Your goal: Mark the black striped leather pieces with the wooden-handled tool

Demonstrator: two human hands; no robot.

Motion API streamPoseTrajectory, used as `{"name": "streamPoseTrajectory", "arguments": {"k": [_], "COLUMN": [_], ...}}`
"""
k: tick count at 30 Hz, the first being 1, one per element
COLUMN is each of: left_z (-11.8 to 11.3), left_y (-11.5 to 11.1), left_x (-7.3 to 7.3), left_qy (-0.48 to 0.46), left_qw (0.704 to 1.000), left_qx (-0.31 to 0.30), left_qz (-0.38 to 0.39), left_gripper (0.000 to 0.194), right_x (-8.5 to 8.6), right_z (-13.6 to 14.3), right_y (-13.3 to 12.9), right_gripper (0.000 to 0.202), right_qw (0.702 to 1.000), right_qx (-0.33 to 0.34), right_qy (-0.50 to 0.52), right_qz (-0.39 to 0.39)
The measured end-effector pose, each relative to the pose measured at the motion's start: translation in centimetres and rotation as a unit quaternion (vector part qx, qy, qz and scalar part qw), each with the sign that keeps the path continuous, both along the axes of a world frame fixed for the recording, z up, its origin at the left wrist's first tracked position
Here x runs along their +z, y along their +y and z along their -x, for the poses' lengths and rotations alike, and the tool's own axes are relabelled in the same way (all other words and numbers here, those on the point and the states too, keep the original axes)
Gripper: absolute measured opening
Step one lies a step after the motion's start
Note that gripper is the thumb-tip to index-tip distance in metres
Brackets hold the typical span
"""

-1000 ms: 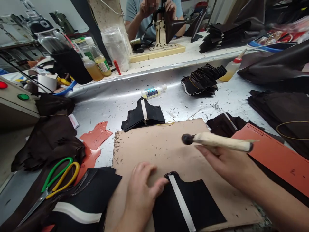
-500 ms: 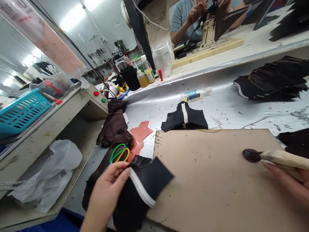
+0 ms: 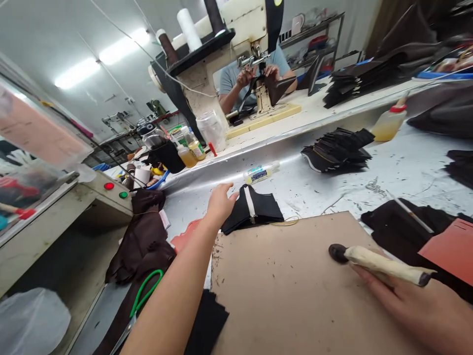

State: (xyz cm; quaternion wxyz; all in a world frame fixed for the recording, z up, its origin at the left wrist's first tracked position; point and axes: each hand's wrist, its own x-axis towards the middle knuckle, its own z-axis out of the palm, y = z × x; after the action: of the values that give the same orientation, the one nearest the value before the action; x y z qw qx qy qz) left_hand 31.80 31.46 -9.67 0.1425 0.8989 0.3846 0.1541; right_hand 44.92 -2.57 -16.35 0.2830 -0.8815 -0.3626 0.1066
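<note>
My left hand [image 3: 220,201] reaches over the silver tabletop, fingers apart and holding nothing, at the left edge of a stack of black pieces [image 3: 264,206] with a white strip on top. My right hand [image 3: 410,301] is closed round a pale wooden handle with a dark rounded head [image 3: 384,264], held low over the right part of a tan board [image 3: 281,296]. Other black pieces [image 3: 209,320] lie at the board's left edge, partly behind my left forearm. Green-handled scissors [image 3: 146,291] rest on dark brown material [image 3: 142,236].
A sewing machine [image 3: 207,74] stands beyond the table, with a person's hands working at it. Bottles [image 3: 192,148] line the far ledge. Black pieces [image 3: 340,150] and a glue bottle [image 3: 389,122] sit at the back right. An orange sheet [image 3: 451,251] lies right.
My left hand has let go of the black piece with the white strip and moved forward to the far stack. The camera view has turned right. My right hand still holds the wooden-handled tool.
</note>
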Motion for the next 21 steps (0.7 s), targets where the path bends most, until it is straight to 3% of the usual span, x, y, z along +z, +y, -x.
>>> {"name": "streamPoseTrajectory", "arguments": {"k": [4, 8, 16, 21], "left_z": [-4.1, -4.4, -1.7, 0.1], "left_y": [2.5, 2.2, -1.0, -2.5], "left_x": [-2.9, -3.5, -1.9, 0.7], "left_qy": [0.033, 0.049, 0.036, 0.014], "left_qw": [0.998, 0.994, 0.989, 0.992], "left_qx": [-0.047, -0.079, -0.09, -0.063], "left_qz": [-0.029, -0.063, -0.112, -0.11], "left_gripper": [0.027, 0.018, 0.006, 0.004], "right_x": [-0.9, -2.1, -1.4, -1.3], "right_z": [-0.4, -0.5, -0.6, -0.3], "right_y": [0.1, -0.1, 0.3, 0.6], "right_gripper": [0.026, 0.029, 0.04, 0.05], "right_qw": [0.993, 0.996, 0.995, 0.997], "right_qx": [0.01, -0.001, 0.082, 0.044], "right_qy": [0.114, 0.09, 0.062, 0.057], "right_qz": [0.004, -0.009, 0.005, 0.017]}}
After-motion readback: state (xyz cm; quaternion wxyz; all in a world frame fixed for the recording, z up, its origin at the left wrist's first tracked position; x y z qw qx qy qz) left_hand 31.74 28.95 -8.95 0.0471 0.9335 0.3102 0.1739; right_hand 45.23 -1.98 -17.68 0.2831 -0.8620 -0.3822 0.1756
